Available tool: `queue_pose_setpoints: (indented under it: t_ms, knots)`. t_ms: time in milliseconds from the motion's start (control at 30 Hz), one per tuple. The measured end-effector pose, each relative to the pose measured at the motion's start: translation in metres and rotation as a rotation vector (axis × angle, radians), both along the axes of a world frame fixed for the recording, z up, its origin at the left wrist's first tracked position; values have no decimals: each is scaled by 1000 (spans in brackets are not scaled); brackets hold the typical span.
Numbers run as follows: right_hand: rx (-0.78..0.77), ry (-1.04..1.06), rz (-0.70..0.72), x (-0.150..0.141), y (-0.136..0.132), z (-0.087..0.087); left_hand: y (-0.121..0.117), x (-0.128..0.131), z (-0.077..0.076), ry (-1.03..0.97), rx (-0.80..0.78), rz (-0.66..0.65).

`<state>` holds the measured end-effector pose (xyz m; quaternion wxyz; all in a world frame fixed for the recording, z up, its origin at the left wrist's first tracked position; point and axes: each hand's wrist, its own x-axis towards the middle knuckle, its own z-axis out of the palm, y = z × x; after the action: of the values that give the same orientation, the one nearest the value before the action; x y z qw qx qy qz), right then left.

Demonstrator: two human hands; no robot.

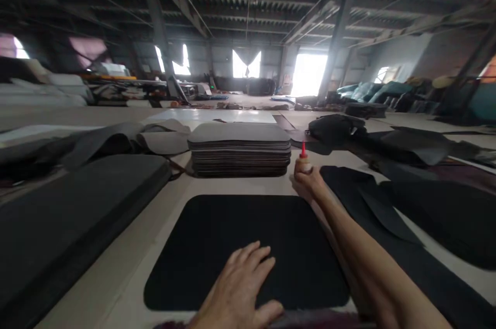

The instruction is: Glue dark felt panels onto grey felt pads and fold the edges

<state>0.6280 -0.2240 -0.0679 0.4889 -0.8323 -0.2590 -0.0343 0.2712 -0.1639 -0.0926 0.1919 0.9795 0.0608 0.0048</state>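
Note:
A black rounded-corner pad [248,236] lies flat on the pale table in front of me. My left hand [242,287] rests flat on its near edge, fingers spread and holding nothing. Stretched out to the pad's far right corner, my right hand [308,179] is closed around a small bottle with a red pointed tip [303,156], held upright. Just beyond the pad stands a stack of grey pads [239,149] of similar shape.
A thick dark cushion [73,220] lies at the left. Black sheet pieces [411,210] cover the table at the right, with dark material heaped behind them [337,130]. Curled grey sheets [155,138] sit left of the stack. A large hall extends beyond.

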Motion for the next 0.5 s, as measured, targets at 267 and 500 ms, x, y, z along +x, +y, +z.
queue_pose_setpoints:
  t_ms: [267, 500]
  knots:
    - [-16, 160, 428, -68, -42, 28, -10, -7, 7, -181, -75, -37]
    - [64, 362, 704, -154, -26, 39, -11, -6, 2, -188, 27, -58]
